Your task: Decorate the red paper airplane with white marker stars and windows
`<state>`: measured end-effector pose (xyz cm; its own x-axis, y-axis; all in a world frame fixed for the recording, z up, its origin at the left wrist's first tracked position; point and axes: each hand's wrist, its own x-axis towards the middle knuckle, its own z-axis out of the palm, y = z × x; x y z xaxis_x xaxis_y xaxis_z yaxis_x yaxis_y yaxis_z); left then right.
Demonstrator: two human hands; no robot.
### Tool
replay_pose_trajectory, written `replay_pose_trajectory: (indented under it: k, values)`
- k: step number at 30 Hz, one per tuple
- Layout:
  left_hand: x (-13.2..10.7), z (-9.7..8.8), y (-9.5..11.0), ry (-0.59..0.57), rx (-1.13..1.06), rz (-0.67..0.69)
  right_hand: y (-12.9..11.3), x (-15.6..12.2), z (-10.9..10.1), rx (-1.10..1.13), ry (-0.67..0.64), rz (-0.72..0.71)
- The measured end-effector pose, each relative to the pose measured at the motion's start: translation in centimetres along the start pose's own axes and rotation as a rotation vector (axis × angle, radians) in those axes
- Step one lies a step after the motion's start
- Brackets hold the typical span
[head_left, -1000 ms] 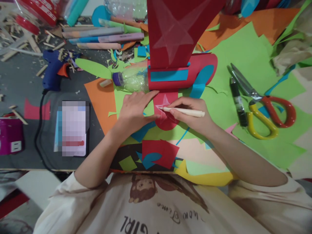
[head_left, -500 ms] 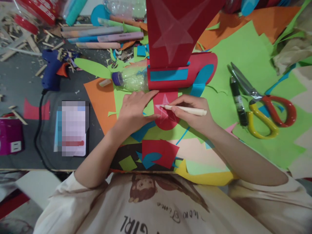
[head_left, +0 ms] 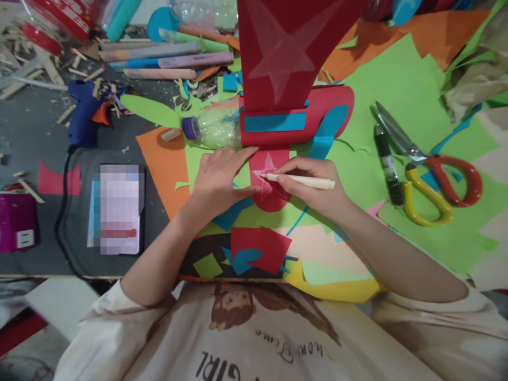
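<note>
The person's left hand lies flat on the table. Its fingers are stretched out and hold nothing. The fingertips press down on the edge of a small red paper flap.

The right hand is closed around a white pen. The pen lies almost flat and points to the left. Its tip touches the red paper flap, right where a small white star is drawn. The flap sits between the two hands and sticks out from under a plastic bottle.

The bottle lies on its side just above the hands and has a purple cap at its left end. Red paper with a blue strip is wrapped around the bottle. A tall red paper piece stands up from it and has a big white star on it.

To the right, well apart from the hands, scissors with red and yellow handles lie on a green paper sheet. A black pen lies just beside them. To the left there is an orange sheet, a blue glue gun and a row of markers. Lots of small coloured paper bits lie all over the table.
</note>
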<state>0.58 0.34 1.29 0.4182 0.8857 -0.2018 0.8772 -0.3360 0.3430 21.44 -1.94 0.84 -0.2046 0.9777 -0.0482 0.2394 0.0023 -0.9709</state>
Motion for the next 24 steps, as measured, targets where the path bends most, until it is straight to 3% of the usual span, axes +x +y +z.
replay_pose_trajectory:
  k: [24]
  values:
    - [-0.19,0.44,-0.37,0.060,-0.026,0.038,-0.12,-0.05,-0.12,-0.032,-0.021,0.037]
